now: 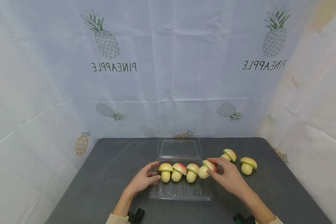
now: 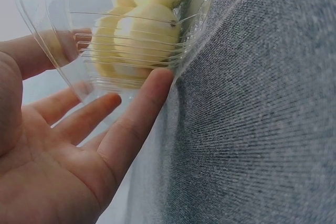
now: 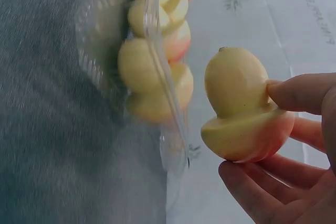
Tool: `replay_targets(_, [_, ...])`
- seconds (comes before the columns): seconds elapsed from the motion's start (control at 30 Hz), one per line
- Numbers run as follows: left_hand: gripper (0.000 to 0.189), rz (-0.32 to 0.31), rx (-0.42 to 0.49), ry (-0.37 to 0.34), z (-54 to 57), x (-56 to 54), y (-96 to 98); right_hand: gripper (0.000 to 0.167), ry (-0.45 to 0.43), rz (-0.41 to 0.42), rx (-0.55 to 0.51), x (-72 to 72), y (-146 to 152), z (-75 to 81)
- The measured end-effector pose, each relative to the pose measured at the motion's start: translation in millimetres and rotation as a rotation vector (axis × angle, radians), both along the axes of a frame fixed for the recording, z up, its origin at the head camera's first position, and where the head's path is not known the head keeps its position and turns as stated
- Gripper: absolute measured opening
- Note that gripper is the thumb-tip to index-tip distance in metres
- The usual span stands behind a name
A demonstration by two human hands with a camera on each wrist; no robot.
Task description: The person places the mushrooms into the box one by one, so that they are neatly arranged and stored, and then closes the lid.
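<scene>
A clear plastic clamshell box [image 1: 175,195] lies on the table with its lid folded back. In the head view, three toy mushrooms with yellow-red caps stand in a row inside: a left mushroom [image 1: 165,176], a middle one [image 1: 177,176] and a right one [image 1: 191,176]. My left hand [image 1: 144,179] touches the box's left side, its fingers spread and fairly straight in the left wrist view. Another toy mushroom [image 3: 236,82] is pinched between the thumb and fingers of my right hand [image 1: 226,174], over the box's right end and apart from its wall.
Two more toy mushrooms lie on the table right of the box: a far one [image 1: 230,154], partly hidden by the right hand, and a near one [image 1: 248,165]. The lid [image 1: 179,147] extends behind the box. A pineapple-print cloth [image 1: 168,77] surrounds the dark table [image 1: 100,186].
</scene>
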State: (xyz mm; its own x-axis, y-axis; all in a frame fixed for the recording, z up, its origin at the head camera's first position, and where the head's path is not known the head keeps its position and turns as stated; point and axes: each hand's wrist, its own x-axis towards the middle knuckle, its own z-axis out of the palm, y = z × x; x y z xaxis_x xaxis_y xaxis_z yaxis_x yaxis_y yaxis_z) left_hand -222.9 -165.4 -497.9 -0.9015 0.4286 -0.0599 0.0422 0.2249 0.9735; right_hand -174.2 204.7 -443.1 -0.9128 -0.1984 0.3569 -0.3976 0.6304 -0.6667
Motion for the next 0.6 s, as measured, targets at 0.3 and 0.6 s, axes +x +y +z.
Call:
replay_targets(0.3, [0.066, 0.016, 0.006, 0.005, 3.9, 2.4, -6.1, 0.042, -0.063, 0.081, -0.029, -4.3, -28, 2.5])
replay_targets(0.6, [0.068, -0.005, 0.021, 0.000, 5.4, 6.6, -1.7, 0.042, -0.070, 0.148, 0.000, 0.1, -45, 1.5])
